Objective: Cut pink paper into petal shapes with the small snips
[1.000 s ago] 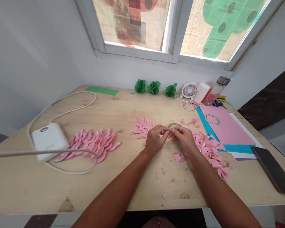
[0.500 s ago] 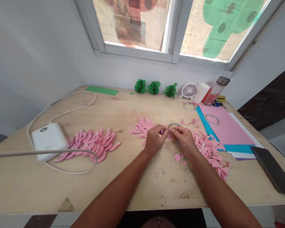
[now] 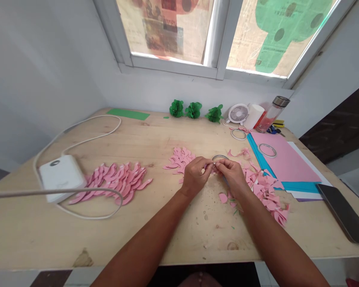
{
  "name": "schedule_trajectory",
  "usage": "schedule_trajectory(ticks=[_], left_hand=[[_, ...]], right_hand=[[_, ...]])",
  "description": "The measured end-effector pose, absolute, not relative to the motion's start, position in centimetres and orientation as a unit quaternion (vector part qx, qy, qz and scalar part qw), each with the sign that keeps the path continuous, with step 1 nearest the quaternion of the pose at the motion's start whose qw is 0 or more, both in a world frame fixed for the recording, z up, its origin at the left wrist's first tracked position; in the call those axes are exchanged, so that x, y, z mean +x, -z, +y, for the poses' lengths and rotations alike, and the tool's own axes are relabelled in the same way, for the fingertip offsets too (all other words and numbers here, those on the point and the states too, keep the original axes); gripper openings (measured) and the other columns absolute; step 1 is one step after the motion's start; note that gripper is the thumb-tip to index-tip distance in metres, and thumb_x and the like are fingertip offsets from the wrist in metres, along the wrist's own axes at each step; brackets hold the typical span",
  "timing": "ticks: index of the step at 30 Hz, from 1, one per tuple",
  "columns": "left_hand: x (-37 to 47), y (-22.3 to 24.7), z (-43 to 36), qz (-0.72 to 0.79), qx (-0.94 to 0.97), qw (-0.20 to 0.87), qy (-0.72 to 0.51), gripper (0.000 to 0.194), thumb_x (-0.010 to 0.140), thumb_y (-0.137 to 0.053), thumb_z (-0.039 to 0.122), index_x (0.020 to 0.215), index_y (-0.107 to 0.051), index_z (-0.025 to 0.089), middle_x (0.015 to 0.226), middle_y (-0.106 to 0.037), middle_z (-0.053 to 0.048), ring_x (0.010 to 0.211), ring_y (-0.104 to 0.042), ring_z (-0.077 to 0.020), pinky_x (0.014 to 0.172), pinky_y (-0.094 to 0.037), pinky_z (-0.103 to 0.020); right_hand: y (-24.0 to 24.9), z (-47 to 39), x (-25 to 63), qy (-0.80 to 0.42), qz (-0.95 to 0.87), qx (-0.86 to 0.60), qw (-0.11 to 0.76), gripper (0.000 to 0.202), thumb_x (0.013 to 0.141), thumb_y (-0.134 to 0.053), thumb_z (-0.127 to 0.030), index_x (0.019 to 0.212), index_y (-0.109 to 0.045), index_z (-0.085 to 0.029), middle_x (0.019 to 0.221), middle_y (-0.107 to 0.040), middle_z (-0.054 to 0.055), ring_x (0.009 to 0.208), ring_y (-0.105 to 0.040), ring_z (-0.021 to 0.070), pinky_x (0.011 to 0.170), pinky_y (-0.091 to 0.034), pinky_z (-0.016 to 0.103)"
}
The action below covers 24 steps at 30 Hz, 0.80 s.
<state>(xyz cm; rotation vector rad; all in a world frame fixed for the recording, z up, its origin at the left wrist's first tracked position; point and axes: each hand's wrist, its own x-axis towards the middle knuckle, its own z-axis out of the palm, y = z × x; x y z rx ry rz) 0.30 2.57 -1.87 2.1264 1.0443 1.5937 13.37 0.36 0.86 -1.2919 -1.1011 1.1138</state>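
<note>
My left hand and my right hand meet fingertip to fingertip over the middle right of the table. Both are closed in a pinch on a small pink paper piece, mostly covered by the fingers, with a whitish spot at its tip. Just behind the fingers lies a roll of tape, partly hidden. A small pile of pink paper petals is beside my left hand. Pink paper scraps spread beside and beyond my right forearm, and a loose pink scrap rests below the hands.
A larger petal pile lies left, against a white power bank with a looping cable. Green paper shapes, a small fan and a glass bottle stand at the back. Coloured sheets and a phone lie right.
The fingertips have shifted very slightly around the pink paper piece, and less of it shows between them. Everything else stays in place.
</note>
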Motion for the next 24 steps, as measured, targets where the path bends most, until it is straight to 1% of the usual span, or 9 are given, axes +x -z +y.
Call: schedule_trajectory(ticks=[6,16,24], left_hand=[[0.35,1.94,2.54,0.353,0.761,0.114,-0.533,0.015,0.082,-0.05,0.018,0.08,-0.065,0.018,0.067,-0.062,-0.003,0.064,-0.056,-0.0127,0.059,-0.044,-0.024],[0.28,2.14,2.68,0.35,0.768,0.097,-0.528,0.016,0.083,-0.049,0.017,0.08,-0.065,0.018,0.067,-0.061,-0.003,0.064,-0.056,-0.0127,0.058,-0.044,-0.024],[0.21,2.04,2.69,0.349,0.771,0.079,-0.527,0.017,0.083,-0.048,0.016,0.08,-0.065,0.017,0.066,-0.061,-0.003,0.063,-0.055,-0.0123,0.057,-0.043,-0.023]], right_hand=[[-0.82,0.39,13.34,-0.469,-0.465,-0.535,0.527,0.017,0.064,-0.067,-0.035,0.063,-0.066,-0.018,0.056,-0.058,0.0,0.051,-0.048,0.0114,0.052,-0.036,0.025],[-1.24,0.15,13.21,-0.48,-0.453,-0.535,0.528,0.016,0.065,-0.067,-0.033,0.063,-0.066,-0.017,0.058,-0.06,0.001,0.053,-0.048,0.0112,0.053,-0.036,0.025],[-1.03,0.21,13.37,-0.491,-0.446,-0.526,0.532,0.015,0.065,-0.066,-0.032,0.067,-0.068,-0.017,0.062,-0.063,0.003,0.055,-0.049,0.0114,0.053,-0.036,0.024]])
